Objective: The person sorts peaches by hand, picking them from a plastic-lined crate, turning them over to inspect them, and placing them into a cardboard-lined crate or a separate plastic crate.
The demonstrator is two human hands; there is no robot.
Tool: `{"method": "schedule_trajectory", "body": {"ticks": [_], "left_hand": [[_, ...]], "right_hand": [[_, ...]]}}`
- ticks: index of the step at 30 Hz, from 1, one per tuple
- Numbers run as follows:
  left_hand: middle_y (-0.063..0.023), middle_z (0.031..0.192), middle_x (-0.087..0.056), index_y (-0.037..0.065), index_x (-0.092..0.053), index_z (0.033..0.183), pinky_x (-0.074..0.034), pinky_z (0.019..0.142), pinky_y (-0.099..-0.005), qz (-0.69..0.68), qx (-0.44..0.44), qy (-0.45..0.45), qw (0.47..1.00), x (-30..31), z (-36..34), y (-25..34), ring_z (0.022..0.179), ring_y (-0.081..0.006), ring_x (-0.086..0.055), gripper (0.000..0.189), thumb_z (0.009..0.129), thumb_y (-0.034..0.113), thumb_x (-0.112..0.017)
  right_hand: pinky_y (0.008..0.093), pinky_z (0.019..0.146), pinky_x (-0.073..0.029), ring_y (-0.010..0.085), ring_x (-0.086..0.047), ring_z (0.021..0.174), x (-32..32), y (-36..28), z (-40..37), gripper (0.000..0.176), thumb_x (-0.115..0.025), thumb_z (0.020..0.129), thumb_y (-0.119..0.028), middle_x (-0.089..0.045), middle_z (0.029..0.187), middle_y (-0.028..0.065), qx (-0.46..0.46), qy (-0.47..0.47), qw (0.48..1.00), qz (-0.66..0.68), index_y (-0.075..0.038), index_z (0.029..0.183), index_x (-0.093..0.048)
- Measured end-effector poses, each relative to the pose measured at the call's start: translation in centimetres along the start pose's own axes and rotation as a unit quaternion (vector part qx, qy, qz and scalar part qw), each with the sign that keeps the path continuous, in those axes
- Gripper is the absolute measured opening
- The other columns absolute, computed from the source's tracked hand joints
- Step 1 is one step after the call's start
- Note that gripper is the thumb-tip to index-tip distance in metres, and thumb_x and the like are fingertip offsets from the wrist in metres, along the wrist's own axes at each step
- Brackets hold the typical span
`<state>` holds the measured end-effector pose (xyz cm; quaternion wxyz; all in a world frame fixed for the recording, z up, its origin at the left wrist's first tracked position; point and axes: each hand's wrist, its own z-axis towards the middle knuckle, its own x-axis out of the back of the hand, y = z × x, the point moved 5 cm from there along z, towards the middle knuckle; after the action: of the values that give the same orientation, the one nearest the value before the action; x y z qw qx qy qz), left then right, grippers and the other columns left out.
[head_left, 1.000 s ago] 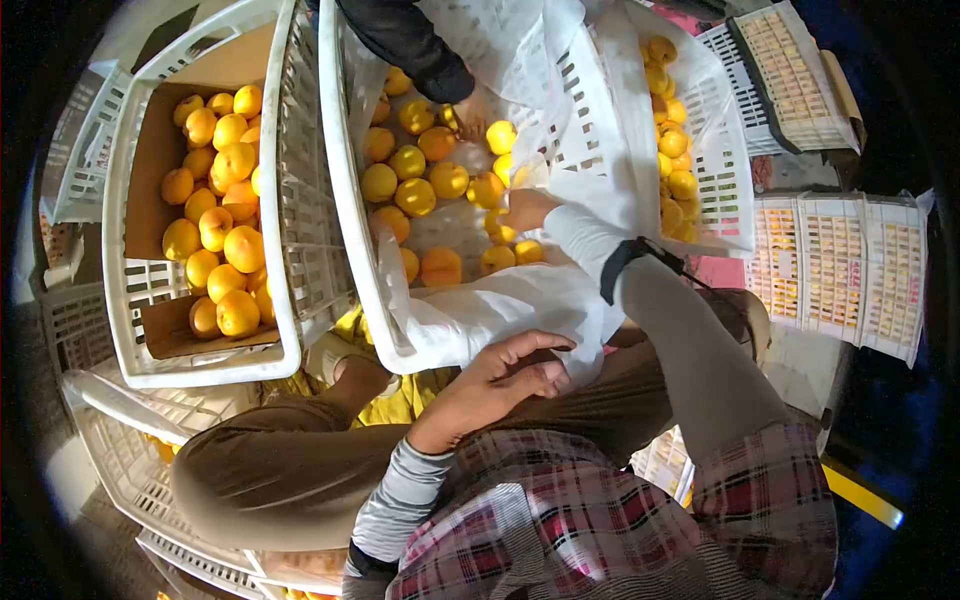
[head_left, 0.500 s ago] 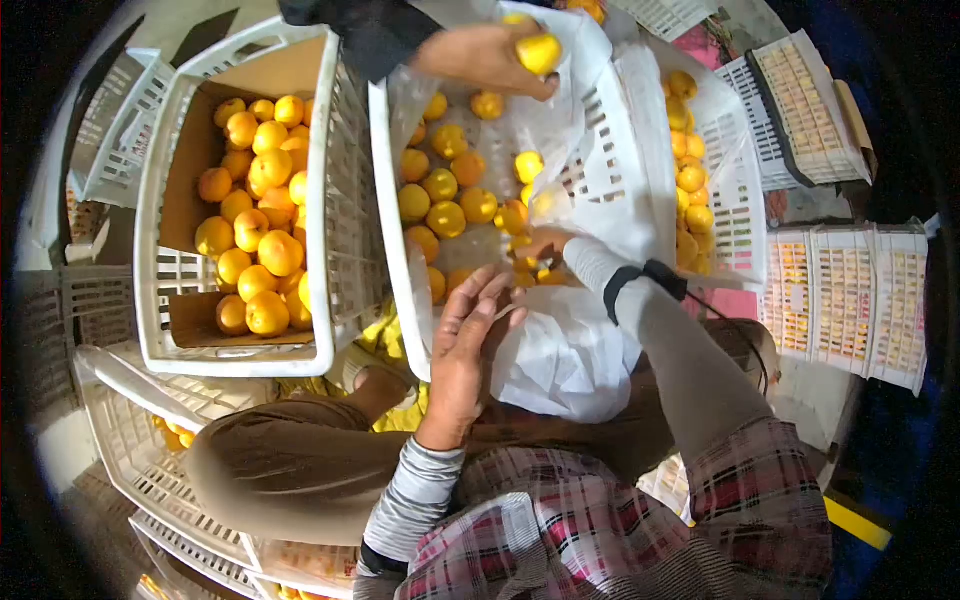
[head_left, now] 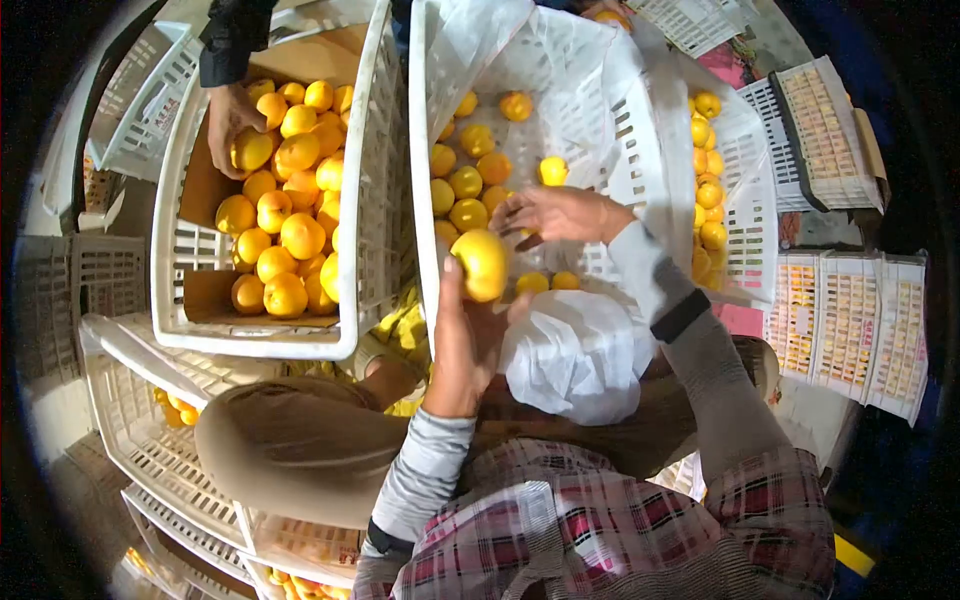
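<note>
My left hand (head_left: 462, 345) holds a large round yellow fruit (head_left: 479, 265) upright on its fingers, at the near left of the lined crate. Above the lined white crate (head_left: 432, 130), my right hand (head_left: 562, 214) reaches left, palm down. Its fingers are apart and slightly bent, close to several yellow-orange fruits (head_left: 468, 214) lying inside. I see nothing held in it. A bunched white plastic liner (head_left: 575, 355) hangs over the crate's near edge, in front of my body.
At left, a white crate (head_left: 345, 200) holds many fruits and cardboard; a co-worker's hand (head_left: 232, 125) grips a fruit there. Another crate (head_left: 765, 220) with fruits stands at right. Stacked packed crates (head_left: 845, 325) are farther right. A crate (head_left: 110, 390) sits beside my left knee.
My left hand, empty before, now holds a large fruit. My right hand has risen from the crate's near end. The co-worker's hand has moved from the lined crate to the left crate.
</note>
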<state>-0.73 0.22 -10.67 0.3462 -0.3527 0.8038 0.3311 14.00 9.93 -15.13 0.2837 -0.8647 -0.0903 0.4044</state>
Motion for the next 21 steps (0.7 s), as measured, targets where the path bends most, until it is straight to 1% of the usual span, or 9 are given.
{"method": "schedule_trajectory", "body": {"ticks": [1,4,8,10,12,13,16,18,21], "left_hand": [[-0.0106,0.109,-0.055,0.008,-0.048,0.114,-0.046,0.087,-0.0448,-0.034,-0.016,-0.006,0.999,-0.3,0.1,0.2,0.1,-0.0242,-0.054,0.048,0.088,0.048,-0.042],[-0.0113,0.109,-0.056,0.006,-0.049,0.112,-0.046,0.087,-0.0451,-0.116,0.023,-0.055,0.991,-0.9,0.0,-0.1,0.098,-0.0256,-0.055,0.048,0.089,0.047,-0.041],[-0.013,0.112,-0.054,0.004,-0.047,0.112,-0.047,0.087,-0.0459,-0.135,0.017,-0.02,0.991,0.1,-0.2,-0.1,0.099,-0.0268,-0.055,0.047,0.09,0.045,-0.04],[-0.016,0.117,-0.046,-0.002,-0.032,0.121,-0.043,0.092,-0.05,-0.144,-0.056,-0.062,0.986,0.6,-1.0,0.1,0.104,-0.0321,-0.05,0.038,0.087,0.006,-0.049],[-0.0172,0.114,-0.048,-0.001,-0.034,0.122,-0.049,0.085,-0.0423,0.313,-0.196,-0.008,0.929,1.0,-1.6,0.2,0.102,-0.0294,-0.052,0.063,0.067,-0.02,-0.057],[-0.0133,0.114,-0.052,0.006,-0.042,0.117,-0.048,0.085,-0.0383,0.411,-0.219,-0.03,0.884,-0.3,-2.1,1.0,0.103,-0.0217,-0.053,0.064,0.063,-0.008,-0.072],[-0.0058,0.103,-0.056,0.01,-0.047,0.113,-0.048,0.079,-0.0417,-0.004,-0.011,0.038,0.999,1.2,-1.1,-0.3,0.096,-0.0223,-0.055,0.039,0.085,0.036,-0.054],[-0.0081,0.102,-0.056,0.009,-0.04,0.121,-0.055,0.061,-0.0353,-0.042,0.015,0.049,0.998,0.6,-0.5,-0.4,0.082,-0.022,-0.059,0.046,0.088,0.04,-0.044],[-0.0063,0.099,-0.057,0.011,-0.05,0.108,-0.046,0.08,-0.0421,0.0,-0.018,0.062,0.998,0.9,-0.4,-0.4,0.094,-0.0219,-0.055,0.04,0.089,0.044,-0.04]], "right_hand": [[0.0246,0.075,-0.045,0.0096,-0.048,0.103,0.1,-0.4,0.0,0.042,-0.047,0.087,-0.039,-0.053,0.109,0.0068,-0.04,0.148,0.981,-0.12,-0.003,0.108,-0.054],[0.0258,0.076,-0.044,0.0133,-0.055,0.093,15.9,11.3,6.9,0.046,-0.053,0.083,-0.045,-0.06,0.102,0.0078,0.175,-0.096,0.93,-0.308,-0.004,0.103,-0.058],[0.026,0.075,-0.044,0.0133,-0.054,0.092,11.1,12.4,6.0,0.046,-0.054,0.082,-0.045,-0.059,0.102,0.0076,-0.143,0.099,0.747,-0.642,-0.004,0.102,-0.058],[0.0261,0.075,-0.044,0.0133,-0.054,0.092,9.7,13.5,7.1,0.046,-0.054,0.081,-0.045,-0.058,0.103,0.0076,-0.149,0.089,0.724,-0.667,-0.004,0.101,-0.059],[0.0262,0.074,-0.044,0.0133,-0.054,0.092,8.9,13.9,7.8,0.046,-0.055,0.081,-0.046,-0.058,0.103,0.0075,-0.147,0.096,0.713,-0.678,-0.004,0.1,-0.059],[0.0262,0.074,-0.044,0.0132,-0.054,0.092,9.0,13.7,8.1,0.046,-0.055,0.081,-0.046,-0.058,0.103,0.0075,-0.154,0.106,0.709,-0.68,-0.004,0.1,-0.059],[0.0264,0.073,-0.044,0.0132,-0.053,0.091,9.0,13.3,8.1,0.046,-0.055,0.08,-0.046,-0.057,0.103,0.0074,-0.173,0.125,0.714,-0.667,-0.005,0.098,-0.06],[0.0265,0.072,-0.044,0.0132,-0.053,0.091,8.5,12.8,8.2,0.045,-0.056,0.08,-0.047,-0.056,0.104,0.0073,-0.174,0.129,0.72,-0.66,-0.005,0.098,-0.06],[0.0266,0.071,-0.043,0.0132,-0.053,0.09,9.3,11.2,7.4,0.045,-0.056,0.079,-0.047,-0.056,0.104,0.0072,-0.165,0.137,0.741,-0.636,-0.005,0.096,-0.061]]}}
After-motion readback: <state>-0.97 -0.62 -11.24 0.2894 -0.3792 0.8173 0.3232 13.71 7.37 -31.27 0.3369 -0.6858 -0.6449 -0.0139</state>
